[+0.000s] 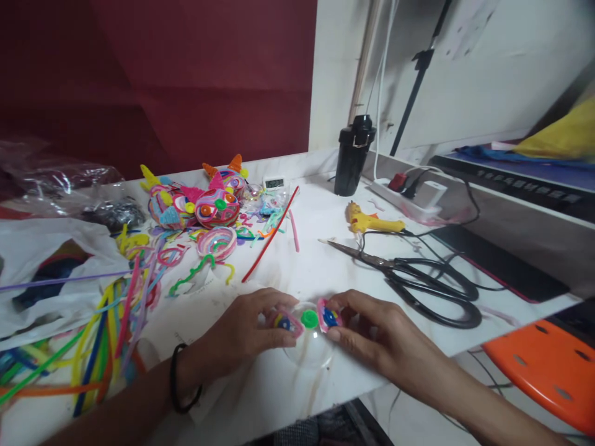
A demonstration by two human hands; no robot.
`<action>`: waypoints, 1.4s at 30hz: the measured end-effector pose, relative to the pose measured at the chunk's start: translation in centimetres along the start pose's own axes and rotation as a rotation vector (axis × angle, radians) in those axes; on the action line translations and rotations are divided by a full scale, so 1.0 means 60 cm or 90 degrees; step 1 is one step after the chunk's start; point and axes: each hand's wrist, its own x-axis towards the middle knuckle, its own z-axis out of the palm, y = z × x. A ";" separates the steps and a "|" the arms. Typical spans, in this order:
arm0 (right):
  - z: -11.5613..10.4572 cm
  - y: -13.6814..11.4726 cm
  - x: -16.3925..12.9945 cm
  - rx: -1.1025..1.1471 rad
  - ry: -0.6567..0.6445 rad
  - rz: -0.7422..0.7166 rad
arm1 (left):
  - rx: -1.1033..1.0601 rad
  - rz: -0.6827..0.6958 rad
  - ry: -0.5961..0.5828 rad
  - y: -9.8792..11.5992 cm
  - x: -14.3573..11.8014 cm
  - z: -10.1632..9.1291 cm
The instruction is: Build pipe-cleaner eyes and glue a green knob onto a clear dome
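A clear plastic dome (308, 347) lies on the white table (320, 260) near its front edge, with a green coil (309, 319) on top between two pink-rimmed coiled eye pieces. My left hand (242, 331) pinches the left eye piece (284, 322) against the dome. My right hand (372, 331) pinches the right eye piece (330, 316) with its blue centre against the dome's other side. A black band circles my left wrist.
Large black scissors (418, 279) lie right of my hands, with a yellow glue gun (372, 221) and its cord behind. Finished colourful pipe-cleaner balls (204, 201) sit at the back, loose pipe cleaners (106, 328) and plastic bags at left. A black bottle (353, 155), a power strip (409, 193) and an orange stool (548, 365) are to the right.
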 end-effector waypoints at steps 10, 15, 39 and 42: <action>-0.013 0.005 0.009 -0.050 0.027 -0.016 | 0.019 -0.027 0.003 -0.002 0.001 -0.003; -0.012 0.004 -0.003 -0.187 0.143 -0.093 | 0.025 -0.010 -0.015 -0.005 -0.003 -0.005; 0.053 -0.023 0.009 -0.342 0.050 -0.232 | 0.232 0.161 0.018 -0.018 -0.032 -0.004; 0.056 -0.022 0.011 -0.321 0.058 -0.230 | 0.269 0.200 0.020 -0.018 -0.034 -0.002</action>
